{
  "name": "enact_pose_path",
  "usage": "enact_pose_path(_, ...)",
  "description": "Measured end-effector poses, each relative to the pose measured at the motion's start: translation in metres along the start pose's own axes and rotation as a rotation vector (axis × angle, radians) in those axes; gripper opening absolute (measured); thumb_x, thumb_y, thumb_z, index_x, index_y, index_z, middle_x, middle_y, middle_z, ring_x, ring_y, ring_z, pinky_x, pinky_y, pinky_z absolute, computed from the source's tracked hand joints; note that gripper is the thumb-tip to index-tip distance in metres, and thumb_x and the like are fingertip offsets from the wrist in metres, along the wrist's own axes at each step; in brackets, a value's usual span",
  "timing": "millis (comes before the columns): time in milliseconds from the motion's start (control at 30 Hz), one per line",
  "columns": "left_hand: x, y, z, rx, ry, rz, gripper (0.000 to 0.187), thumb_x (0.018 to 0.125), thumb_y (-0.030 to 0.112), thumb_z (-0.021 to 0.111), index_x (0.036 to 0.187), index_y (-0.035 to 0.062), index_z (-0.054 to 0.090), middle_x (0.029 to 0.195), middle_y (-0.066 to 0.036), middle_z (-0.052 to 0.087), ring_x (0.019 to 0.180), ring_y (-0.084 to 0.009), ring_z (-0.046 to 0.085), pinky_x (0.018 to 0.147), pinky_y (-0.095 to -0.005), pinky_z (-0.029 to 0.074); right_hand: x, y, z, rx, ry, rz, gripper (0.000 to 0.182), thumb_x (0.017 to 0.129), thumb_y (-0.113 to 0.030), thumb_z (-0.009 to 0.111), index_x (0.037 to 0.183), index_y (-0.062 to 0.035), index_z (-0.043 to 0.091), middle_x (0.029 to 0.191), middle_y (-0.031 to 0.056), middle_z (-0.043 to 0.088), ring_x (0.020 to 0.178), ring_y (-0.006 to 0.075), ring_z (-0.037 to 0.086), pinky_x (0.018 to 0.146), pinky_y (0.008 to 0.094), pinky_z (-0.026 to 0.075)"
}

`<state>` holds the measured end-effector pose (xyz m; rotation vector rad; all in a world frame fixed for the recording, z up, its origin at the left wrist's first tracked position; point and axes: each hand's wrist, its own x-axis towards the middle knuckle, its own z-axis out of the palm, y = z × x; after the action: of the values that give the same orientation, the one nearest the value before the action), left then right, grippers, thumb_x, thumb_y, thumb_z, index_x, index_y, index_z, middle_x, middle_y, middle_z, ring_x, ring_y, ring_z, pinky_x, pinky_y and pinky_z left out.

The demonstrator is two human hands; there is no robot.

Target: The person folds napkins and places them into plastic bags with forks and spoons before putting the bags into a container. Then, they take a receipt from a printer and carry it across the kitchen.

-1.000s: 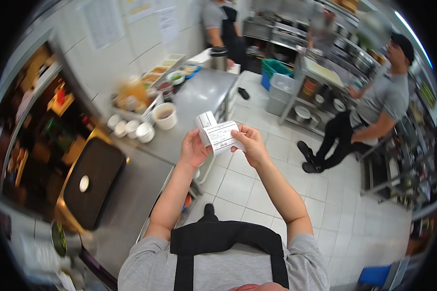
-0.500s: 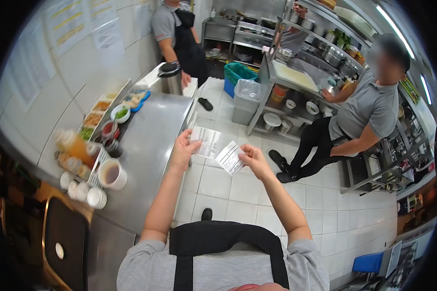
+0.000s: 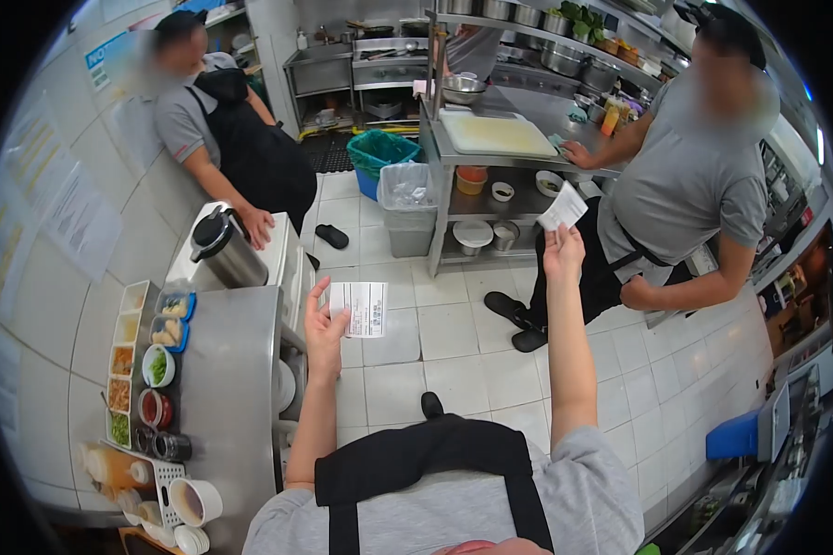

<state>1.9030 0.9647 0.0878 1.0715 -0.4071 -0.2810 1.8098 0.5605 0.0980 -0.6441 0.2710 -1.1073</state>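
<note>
My left hand pinches a printed paper slip between thumb and fingers, its printed side facing me, over the floor beside the steel counter. Farther out to the right, my right hand is closed on a second paper slip, which is tilted and slightly curled. That slip is held out in front of the co-worker in a grey shirt, whose hands are apart from it. The writing on both slips is too small to read.
A steel counter on the left carries a thermal jug, garnish trays and a sauce cup. Another co-worker leans there. Ahead stand bins and a steel table with a cutting board.
My hands have moved apart. The right one has reached forward and right with its slip towards the co-worker; the left still holds its own. My view has turned.
</note>
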Motion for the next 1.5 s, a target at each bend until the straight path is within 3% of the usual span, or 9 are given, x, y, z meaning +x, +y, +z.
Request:
enact_pose_path(167,0.022,-0.009,0.024,0.074,0.047,0.03,0.057,0.079,-0.005,0.054,0.13,0.0032,0.03,0.093,-0.009,0.061,0.077,-0.0087,0.058,0.061,-0.0189,0.045,0.077,0.008,-0.029,0.08,0.215,-0.01,0.016,0.086,0.001,0.047,0.102,0.0039,0.045,0.096,0.0147,0.056,0.081,0.0229,0.059,0.076,0.0371,0.055)
enact_pose_path(533,-0.006,-0.033,0.056,0.131,0.219,0.008,0.043,0.079,-0.004,0.056,0.12,0.0012,0.043,0.099,-0.007,0.06,0.07,-0.0038,0.056,0.047,-0.0129,0.039,0.136,0.0,-0.076,0.056,0.105,-0.04,0.017,0.09,-0.003,0.042,0.106,0.0015,0.046,0.097,0.0116,0.056,0.078,0.0196,0.058,0.077,0.035,0.053)
enact_pose_path(733,-0.04,-0.044,0.104,0.129,0.062,-0.028,0.044,0.078,-0.004,0.056,0.12,0.0,0.044,0.104,-0.008,0.058,0.094,-0.0113,0.054,0.081,-0.0228,0.042,0.125,-0.033,-0.069,0.027,0.076,0.072,0.011,0.088,-0.004,0.047,0.097,0.0032,0.047,0.096,0.0218,0.058,0.084,0.0294,0.063,0.072,0.0346,0.055)
enact_pose_path(867,-0.069,-0.052,0.149,0.119,-0.015,-0.089,0.042,0.079,-0.002,0.056,0.119,0.0007,0.046,0.097,-0.005,0.058,0.084,-0.0087,0.055,0.071,-0.0209,0.044,0.077,-0.046,-0.093,-0.073,-0.037,0.24,0.011,0.088,-0.007,0.048,0.092,0.0035,0.05,0.086,0.0175,0.061,0.077,0.0268,0.063,0.069,0.0333,0.055)
enact_pose_path(933,-0.085,-0.054,0.172,0.112,-0.176,-0.188,0.039,0.08,0.001,0.057,0.118,0.0017,0.047,0.091,-0.003,0.059,0.072,-0.0043,0.054,0.056,-0.0175,0.041,0.04,-0.054,-0.127,-0.103,-0.609,0.537,0.015,0.088,-0.01,0.048,0.095,0.0022,0.052,0.083,0.0141,0.061,0.066,0.02,0.061,0.061,0.0273,0.053)
enact_pose_path(1067,-0.112,-0.072,0.225,0.06,-0.31,-0.264,0.037,0.081,0.003,0.058,0.116,0.0025,0.049,0.087,-0.001,0.06,0.064,-0.0012,0.051,0.046,-0.0159,0.035,-0.09,-0.097,-0.158,-0.332,-0.263,0.852,0.019,0.088,-0.013,0.048,0.099,0.0018,0.053,0.076,0.0099,0.062,0.055,0.0137,0.056,0.048,0.0241,0.046)
enact_pose_path(1233,-0.133,-0.122,0.319,-0.193,-0.523,-0.599,0.034,0.082,0.006,0.059,0.115,0.0032,0.051,0.092,-0.003,0.062,0.074,-0.0063,0.059,0.057,-0.0178,0.047,-0.16,-0.188,-0.261,-0.36,-0.155,0.767,0.014,0.089,-0.017,0.047,0.089,-0.0039,0.053,0.054,-0.0006,0.043,0.039,0.0075,0.035,0.035,0.0223,0.028)
enact_pose_path(1333,-0.156,-0.154,0.39,-0.344,-0.67,-0.806,0.033,0.082,0.006,0.059,0.114,0.003,0.051,0.098,-0.006,0.062,0.084,-0.0109,0.062,0.069,-0.0217,0.052,-0.179,-0.275,-0.328,-0.442,0.263,0.439,0.015,0.09,-0.02,0.046,0.081,-0.0079,0.05,0.05,-0.0039,0.03,0.039,0.0056,0.024,0.035,0.0219,0.019)
enact_pose_path(1500,-0.218,-0.214,0.532,-0.362,-0.954,-0.995,0.034,0.081,0.007,0.059,0.114,0.0025,0.05,0.103,-0.007,0.061,0.087,-0.0127,0.062,0.075,-0.0246,0.053,-0.233,-0.445,-0.439,-0.462,0.61,0.008,0.034,0.092,-0.036,0.04,0.066,-0.0141,0.036,0.048,-0.0048,0.026,0.037,0.0058,0.021,0.034,0.0218,0.017)
